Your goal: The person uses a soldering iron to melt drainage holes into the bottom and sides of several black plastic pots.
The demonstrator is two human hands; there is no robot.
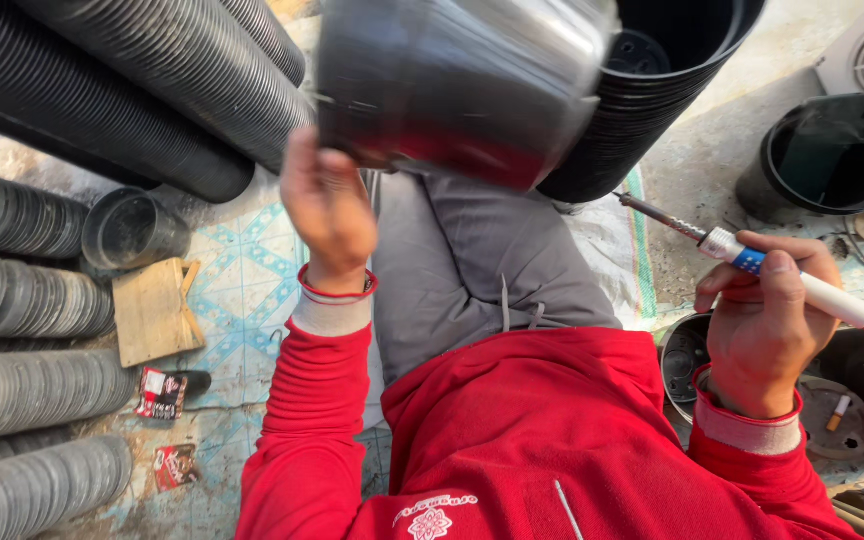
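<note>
Long nested stacks of black ribbed plastic nursery pots (132,90) lie across the upper left, with further rows (22,300) down the left edge; whether these are finished or waiting, I cannot tell. A tilted stack of the same pots (672,90) opens at upper right. I see the left hand (327,205) clasping one glossy black plastic pot (452,85), raised and blurred above the grey-trousered lap. The right hand (767,325) is closed around a white-and-blue-handled soldering iron with a metal tip (752,262), well apart from that pot. I judge this pot mid-handling, its working not yet shown.
</note>
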